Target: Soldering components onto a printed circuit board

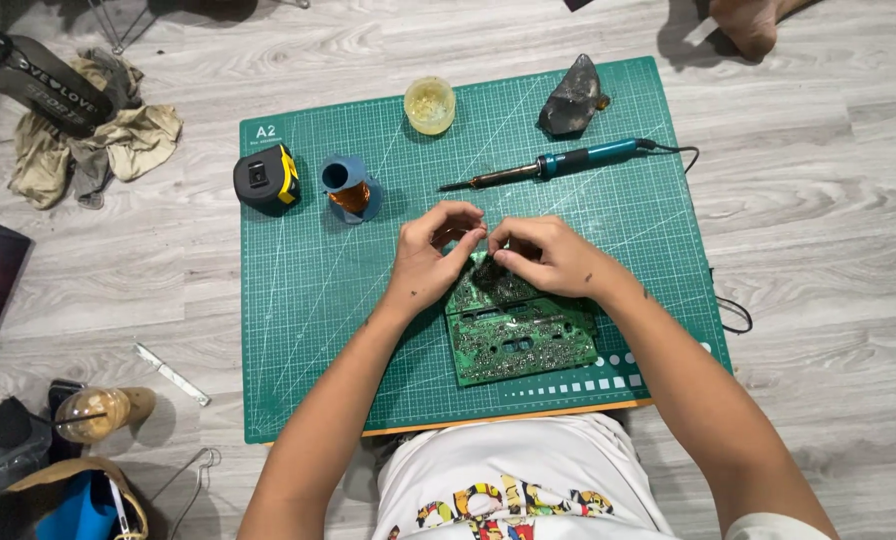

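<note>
1. Pinching at the far edge of a green circuit board [516, 335], the left hand [430, 255] and the right hand [553, 258] meet fingertip to fingertip; both have thumb and forefinger pressed together on something too small to make out, at or just above the board's upper edge.
2. The circuit board lies flat on the green cutting mat [308, 330], solder side up, toward the mat's near edge and a little right of its middle.
3. It looks light and stiff, and probably fragile at its joints and sharp with clipped leads; the bare edges seem the safest places to take hold, not the studded face.
4. Beyond the board, well apart from it, a soldering iron [558, 163] lies across the mat with its cord trailing off the right side; its tip may be hot, and it points toward the space just past the hands.
5. Farther beyond the board sit a small jar of yellowish paste [430, 104] and a dark lump [573, 97].
6. Left of the board and beyond it stand a blue holder [349, 187] and a black-and-yellow tape measure [266, 179].
7. Nothing lies between the hands and the board.
</note>
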